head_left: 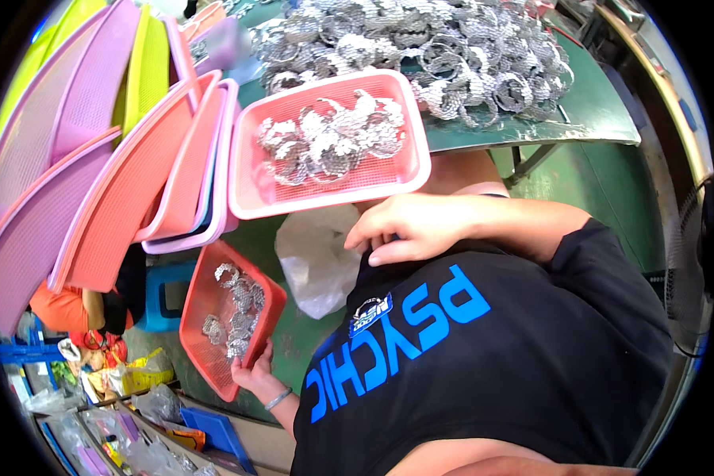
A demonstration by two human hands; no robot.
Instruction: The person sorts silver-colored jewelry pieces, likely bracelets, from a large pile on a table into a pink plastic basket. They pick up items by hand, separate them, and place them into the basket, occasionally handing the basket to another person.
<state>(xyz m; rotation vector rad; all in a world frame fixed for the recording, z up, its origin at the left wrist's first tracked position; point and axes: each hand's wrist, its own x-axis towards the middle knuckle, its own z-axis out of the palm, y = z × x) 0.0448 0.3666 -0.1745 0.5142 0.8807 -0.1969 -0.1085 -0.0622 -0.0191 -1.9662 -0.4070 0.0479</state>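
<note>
Left hand [255, 371] grips the edge of a tilted red mesh basket [271, 316] containing silvery coiled strips [246, 305]; right hand [408, 228], fingers loosely bent, near the pink mesh basket [325, 204].

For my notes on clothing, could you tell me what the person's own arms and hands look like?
The left hand, ungloved, has a silvery band at the wrist. The right hand is ungloved too, with the forearm bare below a short black sleeve; the left sleeve is unclear.

The rings [333, 147] look like shiny, rough metal, the baskets [270, 316] smooth-rimmed plastic.
</note>
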